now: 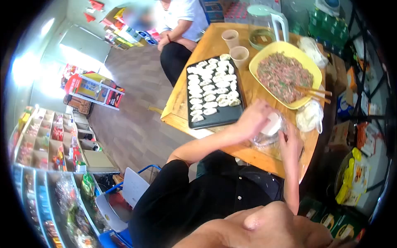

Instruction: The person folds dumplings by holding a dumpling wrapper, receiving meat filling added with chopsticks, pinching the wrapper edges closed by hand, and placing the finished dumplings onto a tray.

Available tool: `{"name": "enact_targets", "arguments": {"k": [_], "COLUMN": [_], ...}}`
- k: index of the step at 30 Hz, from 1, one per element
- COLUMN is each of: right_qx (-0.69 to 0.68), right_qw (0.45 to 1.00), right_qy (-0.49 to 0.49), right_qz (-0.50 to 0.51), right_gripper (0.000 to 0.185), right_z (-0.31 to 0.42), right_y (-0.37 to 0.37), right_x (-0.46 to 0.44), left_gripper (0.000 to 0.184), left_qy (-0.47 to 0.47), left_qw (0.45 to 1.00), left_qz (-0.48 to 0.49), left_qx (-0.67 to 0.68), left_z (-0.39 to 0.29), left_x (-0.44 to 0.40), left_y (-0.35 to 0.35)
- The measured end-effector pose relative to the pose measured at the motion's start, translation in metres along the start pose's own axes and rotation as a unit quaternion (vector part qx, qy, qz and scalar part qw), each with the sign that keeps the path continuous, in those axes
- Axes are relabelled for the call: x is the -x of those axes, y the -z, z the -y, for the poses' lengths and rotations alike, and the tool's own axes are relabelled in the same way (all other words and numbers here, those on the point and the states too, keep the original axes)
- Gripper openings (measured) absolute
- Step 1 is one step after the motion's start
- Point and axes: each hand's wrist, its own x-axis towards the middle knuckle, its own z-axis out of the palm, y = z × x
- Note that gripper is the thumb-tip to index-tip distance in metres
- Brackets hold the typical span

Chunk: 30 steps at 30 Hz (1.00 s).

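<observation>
Round white dumpling wrappers (271,125) lie in a clear plastic bag (263,140) near the table's front edge. My left hand (256,117) is at the wrappers' left side, its fingers curled; what is between the fingertips is hidden. On the other side, my right hand (292,141) pinches the bag's edge. A black tray (221,118) with rows of folded dumplings (209,93) lies left of my hands. Beyond them stands a yellow bowl (252,68) of minced filling (283,74), with chopsticks (316,93) resting on its right rim.
Two paper cups (239,54) and a lidded pitcher (261,29) stand at the table's far end. Plastic bags with white contents (309,116) lie right of the bowl. Another person (178,33) sits beyond the table's left corner. A chair (134,186) is at my left.
</observation>
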Motion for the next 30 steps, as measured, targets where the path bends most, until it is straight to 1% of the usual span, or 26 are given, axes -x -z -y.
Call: {"name": "enact_targets", "arguments": {"k": [1, 3, 4, 8, 11, 13, 23, 25, 30], "right_qx": [-0.001, 0.007, 0.015, 0.042, 0.038, 0.049, 0.022, 0.059, 0.057], "right_qw": [1.000, 1.000, 1.000, 0.999, 0.999, 0.998, 1.000, 0.998, 0.998], "right_qy": [0.014, -0.005, 0.020, 0.016, 0.001, 0.026, 0.014, 0.013, 0.035], "right_qz": [-0.003, 0.003, -0.006, 0.018, 0.012, -0.002, -0.009, -0.014, -0.012], "right_gripper": [0.039, 0.043, 0.038, 0.033, 0.028, 0.027, 0.030, 0.031, 0.033], "right_z": [-0.003, -0.009, -0.005, -0.004, -0.003, -0.007, -0.008, -0.009, -0.012], "right_y": [-0.001, -0.003, -0.002, 0.000, -0.003, -0.004, -0.004, -0.004, -0.007], "right_x": [0.000, -0.001, -0.002, 0.000, 0.001, 0.000, 0.002, 0.003, 0.001], "left_gripper": [0.031, 0.026, 0.024, 0.024, 0.026, 0.025, 0.020, 0.019, 0.019], "left_qy": [-0.015, -0.028, -0.005, -0.010, -0.002, 0.004, 0.019, 0.019, 0.018], "left_qw": [1.000, 0.999, 0.998, 0.998, 0.998, 0.998, 0.997, 0.998, 0.998], "left_qz": [-0.007, 0.017, 0.043, 0.021, 0.039, 0.044, 0.056, 0.047, 0.050], "left_qx": [0.003, 0.030, 0.050, 0.063, 0.054, 0.052, 0.052, 0.043, 0.040], "left_z": [-0.005, -0.019, -0.024, -0.027, -0.026, -0.026, -0.022, -0.024, -0.023], "left_x": [0.004, 0.009, 0.011, 0.013, 0.012, 0.012, 0.011, 0.012, 0.014], "left_y": [-0.005, -0.009, -0.011, -0.017, -0.016, -0.017, -0.021, -0.019, -0.018]}}
